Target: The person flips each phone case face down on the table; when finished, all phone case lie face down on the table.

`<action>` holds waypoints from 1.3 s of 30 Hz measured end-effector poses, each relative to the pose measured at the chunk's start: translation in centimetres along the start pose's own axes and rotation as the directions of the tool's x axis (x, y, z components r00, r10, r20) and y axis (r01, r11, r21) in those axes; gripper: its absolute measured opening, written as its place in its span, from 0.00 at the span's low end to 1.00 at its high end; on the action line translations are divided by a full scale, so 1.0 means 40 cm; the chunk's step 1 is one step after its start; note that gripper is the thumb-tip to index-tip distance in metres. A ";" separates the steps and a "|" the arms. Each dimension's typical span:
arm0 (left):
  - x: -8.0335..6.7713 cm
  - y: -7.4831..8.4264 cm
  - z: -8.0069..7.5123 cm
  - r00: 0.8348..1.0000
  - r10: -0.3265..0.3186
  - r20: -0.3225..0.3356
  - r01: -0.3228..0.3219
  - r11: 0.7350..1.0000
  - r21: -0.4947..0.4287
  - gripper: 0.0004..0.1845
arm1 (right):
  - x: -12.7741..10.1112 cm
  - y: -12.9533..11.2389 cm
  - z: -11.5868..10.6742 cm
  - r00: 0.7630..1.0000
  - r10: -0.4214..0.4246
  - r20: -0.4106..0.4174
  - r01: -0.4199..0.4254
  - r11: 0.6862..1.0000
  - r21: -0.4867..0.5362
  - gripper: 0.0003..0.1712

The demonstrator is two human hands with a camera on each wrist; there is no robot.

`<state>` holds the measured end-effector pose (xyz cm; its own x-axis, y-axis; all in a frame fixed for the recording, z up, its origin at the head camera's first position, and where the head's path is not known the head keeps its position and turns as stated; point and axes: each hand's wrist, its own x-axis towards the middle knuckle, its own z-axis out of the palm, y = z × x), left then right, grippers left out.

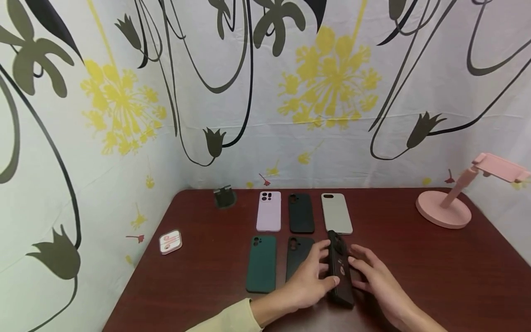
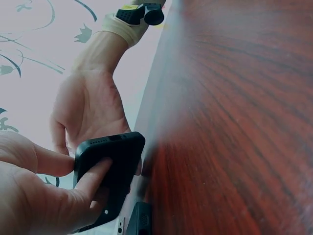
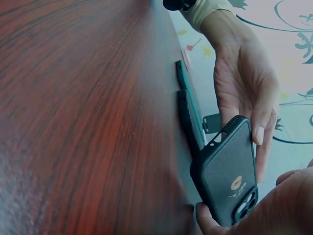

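A black phone case (image 1: pixel 342 288) with a small gold-toned logo is held tilted off the table between both hands, its camera end pointing away. The left hand (image 1: pixel 310 280) grips it from the left, thumb on the near edge and fingers on the side turned away from the logo. On the other side the right hand (image 1: pixel 383 283) holds the right edge with bent fingers. In the right wrist view the logo and camera cutout of the case (image 3: pixel 227 171) show. Partly hidden behind the left hand lies a dark grey phone case (image 1: pixel 295 256).
A green phone case (image 1: pixel 261 264) lies left of the hands. Behind are a lilac case (image 1: pixel 268 214), a black case (image 1: pixel 301 214) and a pale grey case (image 1: pixel 337 214). A pink stand (image 1: pixel 444 210), a small white box (image 1: pixel 170 242) and a dark clip-like object (image 1: pixel 225 198) stand farther out.
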<state>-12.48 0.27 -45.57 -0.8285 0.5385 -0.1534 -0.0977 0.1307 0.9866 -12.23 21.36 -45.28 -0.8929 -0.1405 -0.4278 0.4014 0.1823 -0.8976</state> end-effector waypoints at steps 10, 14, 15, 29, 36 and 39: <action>0.002 -0.011 0.002 1.000 0.027 -0.004 -0.028 0.998 -0.056 0.39 | 0.014 0.009 -0.013 1.000 -0.004 -0.029 0.003 1.000 -0.030 0.43; 0.008 -0.017 -0.008 1.000 0.004 0.005 -0.003 0.999 -0.038 0.40 | 0.018 0.017 -0.023 0.999 -0.018 -0.043 0.015 0.998 -0.064 0.44; 0.011 -0.018 -0.012 1.000 -0.001 0.008 0.002 0.999 -0.037 0.40 | 0.018 0.020 -0.025 0.998 -0.025 -0.051 0.021 0.997 -0.078 0.44; 0.054 -0.024 -0.043 0.993 -0.084 0.081 0.087 0.996 -0.023 0.42 | 0.019 0.035 -0.071 0.990 -0.106 -0.095 0.090 0.984 -0.154 0.48; 0.066 -0.007 -0.037 0.996 -0.074 0.045 0.068 0.990 0.124 0.41 | 0.025 0.039 -0.076 0.983 -0.152 -0.103 0.132 0.976 -0.174 0.47; 0.071 -0.008 -0.030 0.998 -0.056 0.035 0.049 0.984 0.172 0.41 | 0.029 0.041 -0.078 0.980 -0.162 -0.114 0.139 0.972 -0.189 0.46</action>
<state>-15.47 0.75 -46.24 -0.8019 0.5592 -0.2103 -0.0424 0.2979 0.9536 -13.23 24.53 -46.91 -0.9636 -0.0562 -0.2614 0.2274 0.3417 -0.9119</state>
